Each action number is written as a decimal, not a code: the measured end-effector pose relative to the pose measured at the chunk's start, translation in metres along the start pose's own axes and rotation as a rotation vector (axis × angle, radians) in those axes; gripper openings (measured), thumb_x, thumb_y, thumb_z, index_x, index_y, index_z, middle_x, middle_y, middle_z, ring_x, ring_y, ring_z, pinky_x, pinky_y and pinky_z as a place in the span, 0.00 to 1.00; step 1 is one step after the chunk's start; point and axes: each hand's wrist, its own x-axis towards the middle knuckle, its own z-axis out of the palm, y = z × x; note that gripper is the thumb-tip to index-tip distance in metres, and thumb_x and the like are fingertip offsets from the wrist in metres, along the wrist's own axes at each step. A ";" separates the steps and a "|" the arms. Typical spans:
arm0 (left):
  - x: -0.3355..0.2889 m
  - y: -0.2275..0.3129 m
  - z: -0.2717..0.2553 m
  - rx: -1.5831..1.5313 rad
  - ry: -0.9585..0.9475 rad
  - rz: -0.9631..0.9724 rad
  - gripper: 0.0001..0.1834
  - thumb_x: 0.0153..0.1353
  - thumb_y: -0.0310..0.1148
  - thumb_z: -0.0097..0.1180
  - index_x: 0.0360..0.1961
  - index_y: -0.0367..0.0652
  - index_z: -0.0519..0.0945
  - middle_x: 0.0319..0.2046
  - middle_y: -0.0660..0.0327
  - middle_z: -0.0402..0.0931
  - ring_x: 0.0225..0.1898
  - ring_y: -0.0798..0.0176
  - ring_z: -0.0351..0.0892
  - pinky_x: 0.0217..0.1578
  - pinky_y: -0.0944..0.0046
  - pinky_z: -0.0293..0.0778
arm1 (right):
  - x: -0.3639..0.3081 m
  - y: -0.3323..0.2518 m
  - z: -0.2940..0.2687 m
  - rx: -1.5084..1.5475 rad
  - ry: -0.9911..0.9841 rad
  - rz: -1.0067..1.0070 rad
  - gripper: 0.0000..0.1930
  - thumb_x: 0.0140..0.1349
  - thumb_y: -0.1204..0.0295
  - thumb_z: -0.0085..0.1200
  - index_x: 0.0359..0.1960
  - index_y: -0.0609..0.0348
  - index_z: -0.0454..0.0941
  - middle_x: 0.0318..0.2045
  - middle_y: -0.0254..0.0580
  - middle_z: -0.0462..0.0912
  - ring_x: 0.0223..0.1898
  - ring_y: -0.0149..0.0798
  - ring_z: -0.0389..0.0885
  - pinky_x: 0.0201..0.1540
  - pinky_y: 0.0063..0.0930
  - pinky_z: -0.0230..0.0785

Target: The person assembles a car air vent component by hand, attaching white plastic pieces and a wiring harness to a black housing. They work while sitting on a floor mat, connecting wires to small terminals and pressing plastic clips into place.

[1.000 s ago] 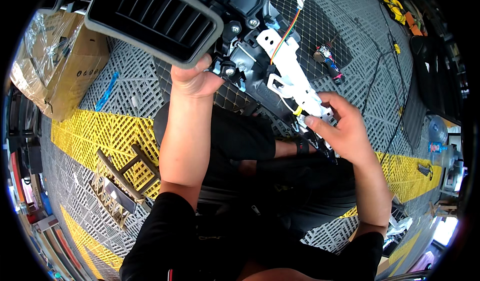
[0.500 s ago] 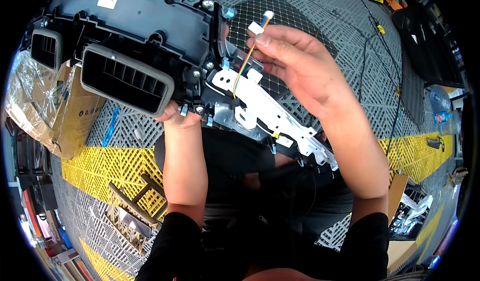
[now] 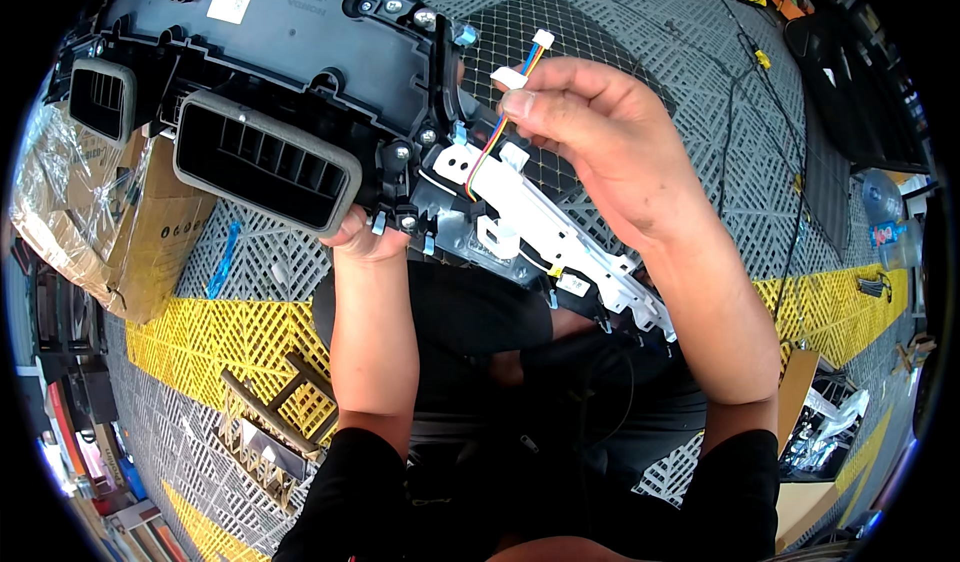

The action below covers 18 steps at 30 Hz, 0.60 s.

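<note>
Both hands work on a dashboard part held over the lap. Right hand (image 3: 610, 152) pinches a thin bundle of coloured wires (image 3: 497, 130) between thumb and fingertips, its small white plugs (image 3: 542, 38) sticking up above the fingers. Those wires run down to a long white plastic bracket (image 3: 540, 224), flat and notched, fixed to the black moulded housing (image 3: 300, 52). Left hand (image 3: 365, 237) curls closed under the housing's lower edge, beside a rectangular slatted air vent (image 3: 265, 162). Below lies grey lattice floor tile (image 3: 640, 22) with yellow strips (image 3: 200, 337), and a wrapped cardboard box (image 3: 95, 212) at left.
</note>
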 end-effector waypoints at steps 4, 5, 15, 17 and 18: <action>0.011 0.000 0.029 0.239 0.192 -0.017 0.61 0.41 0.53 0.84 0.75 0.46 0.66 0.73 0.53 0.65 0.72 0.46 0.65 0.70 0.42 0.67 | 0.001 -0.001 -0.004 0.012 0.002 -0.018 0.09 0.65 0.78 0.64 0.46 0.67 0.83 0.41 0.42 0.89 0.45 0.31 0.86 0.51 0.24 0.78; 0.015 0.000 0.037 0.276 0.171 -0.038 0.61 0.41 0.53 0.84 0.75 0.47 0.66 0.73 0.53 0.64 0.73 0.44 0.64 0.71 0.41 0.67 | 0.001 -0.001 -0.005 0.015 0.011 -0.021 0.10 0.64 0.79 0.64 0.46 0.67 0.83 0.41 0.42 0.89 0.45 0.31 0.87 0.52 0.24 0.78; 0.048 -0.008 0.063 0.287 -0.024 -0.106 0.60 0.41 0.50 0.83 0.76 0.50 0.64 0.74 0.50 0.63 0.75 0.33 0.57 0.73 0.34 0.62 | -0.006 -0.004 -0.018 -0.156 0.048 -0.095 0.12 0.66 0.73 0.65 0.51 0.61 0.84 0.42 0.35 0.87 0.46 0.29 0.82 0.56 0.28 0.72; 0.047 -0.008 0.060 0.291 -0.011 -0.126 0.60 0.42 0.50 0.83 0.76 0.49 0.64 0.74 0.50 0.63 0.75 0.33 0.57 0.72 0.35 0.63 | -0.006 -0.004 -0.019 -0.105 -0.014 -0.174 0.13 0.66 0.74 0.65 0.52 0.61 0.84 0.42 0.36 0.87 0.46 0.29 0.82 0.56 0.28 0.72; 0.047 -0.007 0.059 0.292 -0.013 -0.129 0.60 0.42 0.50 0.83 0.76 0.49 0.64 0.74 0.49 0.63 0.75 0.33 0.57 0.72 0.35 0.64 | -0.007 -0.006 -0.020 -0.108 -0.021 -0.158 0.14 0.66 0.74 0.64 0.53 0.62 0.83 0.42 0.37 0.87 0.46 0.30 0.82 0.56 0.28 0.72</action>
